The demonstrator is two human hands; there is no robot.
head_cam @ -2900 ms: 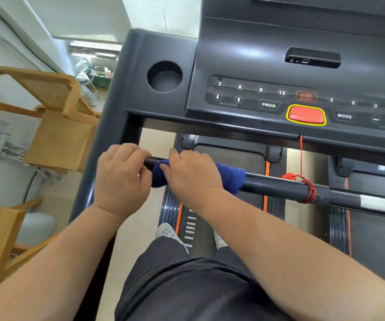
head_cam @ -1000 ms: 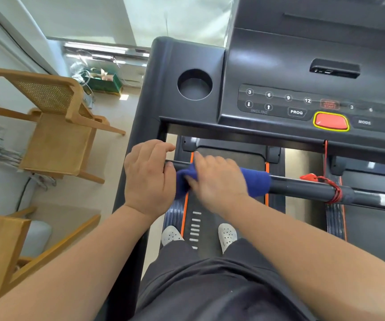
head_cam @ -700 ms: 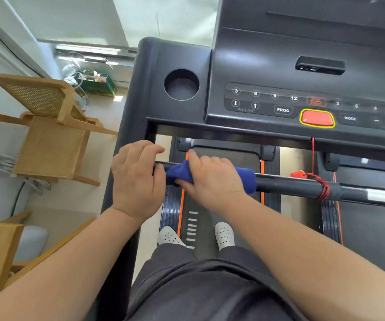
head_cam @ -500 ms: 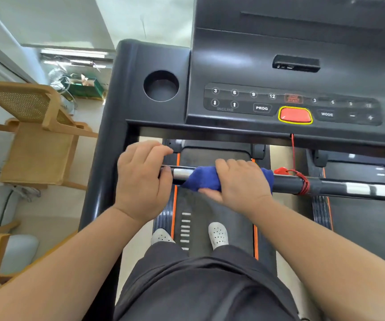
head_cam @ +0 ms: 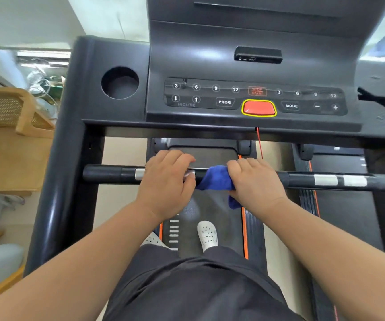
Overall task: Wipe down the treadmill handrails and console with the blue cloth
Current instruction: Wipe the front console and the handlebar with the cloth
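Cloth: blue cloth (head_cam: 218, 179) bunched around the handrail (head_cam: 302, 179), just right of the bar's middle; one corner hangs below the bar.
Hidden: most of the cloth lies under the right hand (head_cam: 255, 181); the red cord (head_cam: 259, 144) dropping from the console (head_cam: 256, 72) disappears behind that hand; the handrail's right end is blurred, as is a dark shape at the console's right edge.
Cup holder: round recess (head_cam: 120, 82) left of the console keys, dark inside; contents cannot be made out.
Right hand: clenched over the cloth and the handrail, knuckles up, fingers curled over the far side.
Left hand: left hand (head_cam: 167, 184) grasping the bare handrail just left of the cloth, nearly touching it, covering part of a silver grip patch.
Console: red button (head_cam: 259, 108) above the handrail, centred among the keys.
Below handrail: white shoes (head_cam: 207, 235) on the belt (head_cam: 200, 205), dark shorts nearest the camera.
Left of handrail: wooden chair (head_cam: 8, 140), partly cut off by the picture edge.
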